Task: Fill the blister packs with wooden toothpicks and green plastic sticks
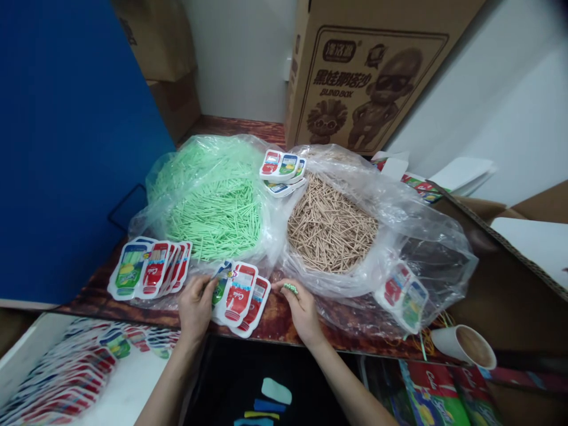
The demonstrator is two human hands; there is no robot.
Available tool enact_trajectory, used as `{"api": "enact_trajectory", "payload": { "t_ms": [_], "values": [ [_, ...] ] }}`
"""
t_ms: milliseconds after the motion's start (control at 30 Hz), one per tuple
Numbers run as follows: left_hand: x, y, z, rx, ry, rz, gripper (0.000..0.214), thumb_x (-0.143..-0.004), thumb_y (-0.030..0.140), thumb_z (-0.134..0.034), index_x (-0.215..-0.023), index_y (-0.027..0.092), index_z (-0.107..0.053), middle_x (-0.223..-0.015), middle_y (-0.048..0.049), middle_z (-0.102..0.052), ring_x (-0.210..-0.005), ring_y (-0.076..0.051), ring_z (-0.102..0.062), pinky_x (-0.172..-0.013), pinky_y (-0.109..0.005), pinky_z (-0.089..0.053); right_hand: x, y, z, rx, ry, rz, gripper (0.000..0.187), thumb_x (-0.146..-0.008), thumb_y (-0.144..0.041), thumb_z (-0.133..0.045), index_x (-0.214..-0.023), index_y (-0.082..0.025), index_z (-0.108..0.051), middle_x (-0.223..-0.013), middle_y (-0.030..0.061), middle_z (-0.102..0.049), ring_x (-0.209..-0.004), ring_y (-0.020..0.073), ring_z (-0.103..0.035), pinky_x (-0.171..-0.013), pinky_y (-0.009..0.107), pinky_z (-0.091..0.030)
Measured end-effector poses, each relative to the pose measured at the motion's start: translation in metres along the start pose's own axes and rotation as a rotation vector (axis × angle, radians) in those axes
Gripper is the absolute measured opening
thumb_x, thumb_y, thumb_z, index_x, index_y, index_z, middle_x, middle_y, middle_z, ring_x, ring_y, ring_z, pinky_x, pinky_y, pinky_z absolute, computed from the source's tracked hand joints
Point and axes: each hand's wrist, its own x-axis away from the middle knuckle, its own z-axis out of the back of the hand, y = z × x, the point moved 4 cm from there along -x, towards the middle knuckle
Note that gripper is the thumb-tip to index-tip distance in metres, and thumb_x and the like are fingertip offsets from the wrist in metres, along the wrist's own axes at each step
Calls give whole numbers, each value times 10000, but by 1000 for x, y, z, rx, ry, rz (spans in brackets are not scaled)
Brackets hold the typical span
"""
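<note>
My left hand (196, 305) rests on a small stack of white bottle-printed plastic packs (239, 297) at the table's front edge, fingers curled on the top pack. My right hand (300, 307) is just right of that stack, fingers pinched on a small bunch of green sticks (290, 288). Behind the hands lie two open clear bags: one full of green sticks (213, 207), one full of tan sticks (331, 228).
A fanned row of packs (148, 269) lies at the left, another few (284, 168) sit between the bags, one (402, 296) at the right. A paper cup (465, 346) stands at front right. Cardboard boxes (368, 77) rise behind. A tray of packs (66, 373) sits lower left.
</note>
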Motion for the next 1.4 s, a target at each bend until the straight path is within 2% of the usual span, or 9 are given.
{"api": "enact_trajectory", "payload": {
  "t_ms": [267, 500, 1233, 1333, 1400],
  "values": [
    [2, 12, -1, 61, -9, 4, 183, -864, 346, -555, -815, 197, -651, -810, -31, -652, -763, -183, -619, -744, -311, -501, 4, -6, -3, 0, -8, -8, 207, -927, -290, -503, -958, -229, -699, -956, 46, -714, -902, 204, -646, -846, 331, -478],
    [4, 13, -3, 80, 1, 11, 202, -857, 366, -564, -799, 195, -653, -794, -30, -657, -752, -183, -620, -738, -311, -504, 6, -11, -3, -13, -3, -13, 199, -923, -253, -503, -948, -223, -698, -924, 32, -717, -874, 188, -646, -811, 294, -468],
    [6, 16, -8, 120, -16, 48, 188, -853, 359, -571, -809, 196, -654, -800, -27, -652, -763, -183, -607, -742, -304, -492, 8, -8, -4, -45, 11, -26, 172, -920, -276, -496, -911, -221, -659, -875, 27, -705, -848, 185, -643, -802, 298, -478],
    [7, 15, -8, 131, -23, 54, 195, -857, 363, -567, -809, 196, -655, -791, -27, -646, -754, -181, -603, -736, -303, -493, -1, -14, -9, -100, -31, -51, 167, -920, -292, -489, -935, -221, -639, -821, 18, -689, -772, 173, -646, -753, 295, -503],
    [8, 14, -7, 131, -23, 73, 211, -857, 380, -564, -801, 197, -653, -789, -30, -649, -752, -184, -605, -733, -307, -500, -19, -23, -17, -107, -98, -57, 168, -917, -294, -484, -965, -223, -628, -786, 9, -677, -716, 164, -642, -705, 285, -512]
  ]
}}
